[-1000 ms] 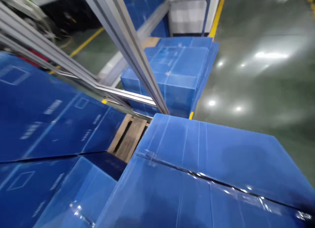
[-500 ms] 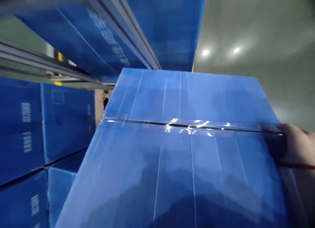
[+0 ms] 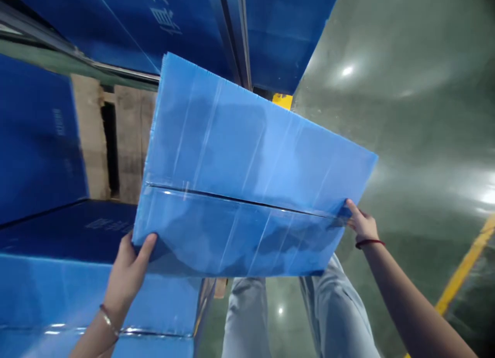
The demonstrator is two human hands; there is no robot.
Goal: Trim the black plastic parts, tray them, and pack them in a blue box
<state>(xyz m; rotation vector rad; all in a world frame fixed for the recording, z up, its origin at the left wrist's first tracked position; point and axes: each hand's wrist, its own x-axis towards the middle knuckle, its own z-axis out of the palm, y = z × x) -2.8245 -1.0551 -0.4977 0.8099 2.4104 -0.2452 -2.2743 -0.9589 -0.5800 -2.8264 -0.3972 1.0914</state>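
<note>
A blue box (image 3: 232, 162) with a taped seam across its top is held in front of me, tilted so that its right side sits lower in view. My left hand (image 3: 129, 267) grips its near left corner, thumb on top and fingers hidden at the side and below. At the right edge, by the end of the seam, my right hand (image 3: 360, 225) is closed on the box, its thumb on the top face. The underside of the box is hidden.
A wooden pallet (image 3: 129, 126) lies at left, with blue boxes (image 3: 34, 141) on it. Another taped blue box (image 3: 166, 304) is at lower left. A metal frame post (image 3: 236, 38) stands before large blue panels. Yellow lines (image 3: 467, 265) mark the green floor.
The box has turned clockwise and now appears smaller and wholly in view. My left hand has come into view on its near left corner. My legs and more floor now show.
</note>
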